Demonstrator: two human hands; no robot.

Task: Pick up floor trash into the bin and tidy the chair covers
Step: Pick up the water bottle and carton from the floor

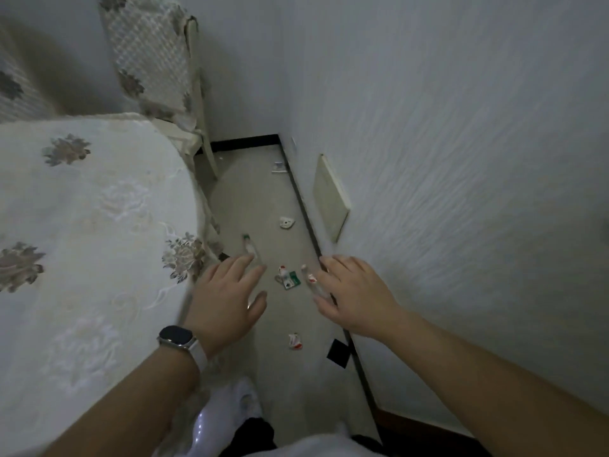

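Observation:
Several bits of trash lie on the grey floor strip between a table and a wall: a green and white wrapper [288, 278], a red and white wrapper [295, 341], a white scrap [286, 222], a green-tipped piece [248, 244] and a small piece [278, 167] in the far corner. My left hand [227, 298], with a watch on its wrist, hovers open above the floor, left of the wrappers. My right hand [351, 291] hovers open to their right, partly covering another red and white piece [309, 277]. A chair with a patterned cover [151, 57] stands at the far end. No bin is in view.
A round table with a floral lace cloth [82, 242] fills the left side. The white textured wall [461, 159] bounds the right, with a cream panel [331, 196] and a black baseboard [304, 206]. A black square [338, 353] lies near the wall.

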